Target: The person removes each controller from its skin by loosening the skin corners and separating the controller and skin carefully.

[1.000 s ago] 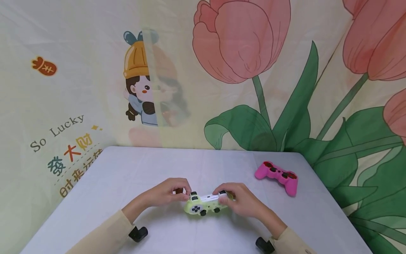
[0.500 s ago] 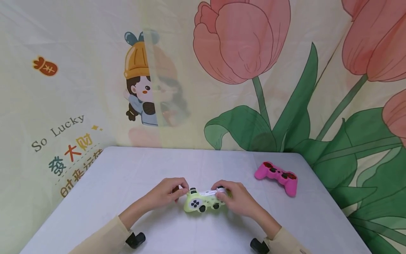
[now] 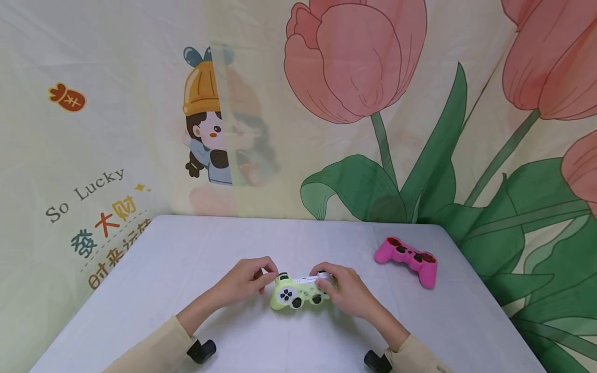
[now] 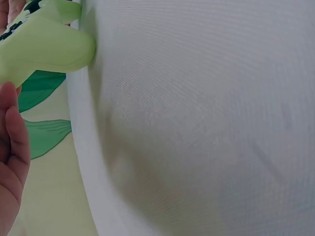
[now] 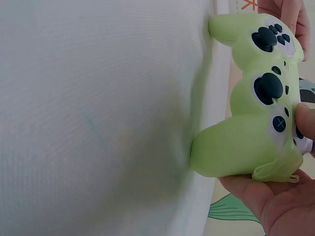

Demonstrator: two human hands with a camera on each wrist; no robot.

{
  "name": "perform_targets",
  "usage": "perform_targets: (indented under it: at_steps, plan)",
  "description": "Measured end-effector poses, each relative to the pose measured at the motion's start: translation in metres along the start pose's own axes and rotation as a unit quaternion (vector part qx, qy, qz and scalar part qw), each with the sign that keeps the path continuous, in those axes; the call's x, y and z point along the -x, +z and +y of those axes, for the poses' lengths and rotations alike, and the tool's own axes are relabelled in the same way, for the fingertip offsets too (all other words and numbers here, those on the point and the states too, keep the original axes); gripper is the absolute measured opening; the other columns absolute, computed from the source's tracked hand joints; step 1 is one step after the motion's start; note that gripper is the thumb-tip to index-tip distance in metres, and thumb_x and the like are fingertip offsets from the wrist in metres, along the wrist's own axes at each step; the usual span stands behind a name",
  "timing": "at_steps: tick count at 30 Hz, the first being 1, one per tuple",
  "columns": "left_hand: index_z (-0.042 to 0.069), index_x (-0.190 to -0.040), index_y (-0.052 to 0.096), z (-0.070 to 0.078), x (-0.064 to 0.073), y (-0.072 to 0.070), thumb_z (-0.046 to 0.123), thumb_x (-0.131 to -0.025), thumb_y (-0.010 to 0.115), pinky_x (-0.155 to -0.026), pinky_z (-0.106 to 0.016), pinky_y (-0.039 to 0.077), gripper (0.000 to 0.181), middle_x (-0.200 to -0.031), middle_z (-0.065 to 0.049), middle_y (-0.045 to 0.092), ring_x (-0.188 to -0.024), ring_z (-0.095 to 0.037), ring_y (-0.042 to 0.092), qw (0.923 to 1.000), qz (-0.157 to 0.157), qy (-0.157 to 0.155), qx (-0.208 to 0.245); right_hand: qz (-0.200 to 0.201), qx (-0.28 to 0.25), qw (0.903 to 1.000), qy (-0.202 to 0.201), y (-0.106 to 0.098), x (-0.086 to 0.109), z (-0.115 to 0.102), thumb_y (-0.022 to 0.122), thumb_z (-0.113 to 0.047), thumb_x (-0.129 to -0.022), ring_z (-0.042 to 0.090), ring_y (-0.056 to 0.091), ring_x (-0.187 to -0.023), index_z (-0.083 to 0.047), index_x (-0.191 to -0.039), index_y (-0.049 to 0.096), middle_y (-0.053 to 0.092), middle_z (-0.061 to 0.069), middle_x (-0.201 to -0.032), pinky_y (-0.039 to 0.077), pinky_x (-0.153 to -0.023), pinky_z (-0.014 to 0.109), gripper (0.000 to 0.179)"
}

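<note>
A light green silicone cover (image 3: pixel 295 298) wraps most of a white game controller (image 3: pixel 306 280) near the middle of the table. My right hand (image 3: pixel 347 290) grips the controller's right end, the thumb on its white top edge. In the right wrist view, the cover (image 5: pixel 231 150) sits loose at that end, with small loops at its edge and white casing exposed. My left hand (image 3: pixel 245 280) pinches the cover at the upper left corner with bent fingers; the exact contact is partly hidden. The handles' tips touch the tablecloth in the right wrist view.
A pink game controller (image 3: pixel 410 259) lies at the back right of the table. The white-clothed table (image 3: pixel 210 233) ends at a curtain (image 3: pixel 261 202) printed with tulips. Black wrist cameras, one being the left camera (image 3: pixel 202 352), stick out by both sleeves.
The green-covered controller has tilted so its button face shows more, and has risen slightly in view. Both hands have shifted slightly with it. The pink controller stays in place.
</note>
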State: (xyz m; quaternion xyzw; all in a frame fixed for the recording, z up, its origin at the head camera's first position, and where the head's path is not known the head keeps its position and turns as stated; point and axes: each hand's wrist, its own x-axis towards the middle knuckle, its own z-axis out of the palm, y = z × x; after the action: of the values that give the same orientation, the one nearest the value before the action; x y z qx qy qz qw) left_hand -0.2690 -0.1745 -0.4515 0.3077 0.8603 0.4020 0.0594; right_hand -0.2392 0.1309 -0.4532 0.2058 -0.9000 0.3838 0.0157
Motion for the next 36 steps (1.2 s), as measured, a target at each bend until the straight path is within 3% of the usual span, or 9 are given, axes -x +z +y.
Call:
perform_targets:
  at_steps: [6, 9, 13, 19, 25, 32, 36]
  plan:
    - [0.024, -0.109, 0.070, 0.003, -0.003, -0.002, 0.022, -0.106, 0.068, -0.061, -0.025, 0.050, 0.005, -0.094, -0.006, 0.073, -0.069, -0.032, 0.067, 0.9999, -0.001, 0.007, 0.013, 0.001, 0.001, 1.0000, 0.001, 0.001, 0.000, 0.002, 0.070, -0.015, -0.103, 0.017, 0.059, -0.096, -0.031, -0.114, 0.071, 0.072, -0.007, -0.108, 0.048, -0.091, 0.046, 0.019]
    - [0.026, -0.111, 0.071, 0.004, -0.006, -0.003, 0.023, -0.106, 0.069, -0.061, -0.026, 0.051, 0.006, -0.099, 0.001, 0.073, -0.071, -0.035, 0.068, 0.9998, -0.005, 0.014, 0.012, 0.000, -0.001, 1.0000, 0.003, 0.001, 0.000, 0.003, 0.070, -0.016, -0.104, 0.017, 0.059, -0.097, -0.032, -0.114, 0.071, 0.072, -0.007, -0.110, 0.048, -0.092, 0.047, 0.019]
    - [0.029, -0.113, 0.072, 0.005, -0.012, -0.004, 0.027, -0.106, 0.069, -0.063, -0.027, 0.052, 0.008, -0.104, 0.010, 0.070, -0.073, -0.031, 0.068, 0.9996, -0.013, 0.024, -0.001, -0.007, -0.003, 0.9999, 0.008, 0.001, 0.000, 0.004, 0.069, -0.019, -0.104, 0.018, 0.059, -0.101, -0.032, -0.115, 0.071, 0.072, -0.007, -0.114, 0.048, -0.096, 0.051, 0.017]
    - [0.030, -0.118, 0.074, 0.012, -0.021, -0.007, 0.032, -0.104, 0.072, -0.066, -0.026, 0.054, 0.015, -0.107, 0.012, 0.069, -0.072, -0.019, 0.066, 0.9978, -0.035, 0.056, -0.009, -0.011, -0.009, 0.9999, 0.003, 0.000, -0.001, 0.004, 0.069, -0.018, -0.104, 0.018, 0.060, -0.101, -0.031, -0.115, 0.071, 0.072, -0.006, -0.115, 0.049, -0.095, 0.050, 0.017]
    - [0.030, -0.118, 0.077, 0.025, -0.029, -0.009, 0.038, -0.098, 0.078, -0.068, -0.025, 0.050, 0.021, -0.104, 0.016, 0.068, -0.074, -0.006, 0.057, 0.9934, -0.071, 0.069, -0.058, -0.016, -0.010, 0.9998, 0.001, 0.000, -0.002, 0.002, 0.068, -0.020, -0.105, 0.018, 0.060, -0.102, -0.031, -0.115, 0.071, 0.072, -0.007, -0.115, 0.048, -0.094, 0.051, 0.016]
    - [0.027, -0.117, 0.079, 0.035, -0.039, -0.012, 0.032, -0.096, 0.081, -0.071, -0.024, 0.051, 0.021, -0.103, 0.017, 0.067, -0.073, -0.003, 0.057, 0.9818, -0.117, 0.080, -0.126, -0.015, -0.011, 0.9998, 0.005, -0.001, -0.001, 0.001, 0.068, -0.020, -0.105, 0.019, 0.061, -0.106, -0.031, -0.116, 0.071, 0.073, -0.007, -0.117, 0.048, -0.100, 0.057, 0.016]
    - [0.022, -0.112, 0.080, 0.042, -0.041, -0.013, 0.028, -0.096, 0.081, -0.071, -0.022, 0.051, 0.017, -0.103, 0.015, 0.069, -0.073, -0.001, 0.057, 0.9717, -0.130, 0.104, -0.168, -0.017, -0.013, 0.9997, 0.009, 0.000, 0.000, 0.002, 0.069, -0.020, -0.105, 0.019, 0.061, -0.107, -0.031, -0.116, 0.071, 0.073, -0.006, -0.118, 0.049, -0.100, 0.057, 0.016]
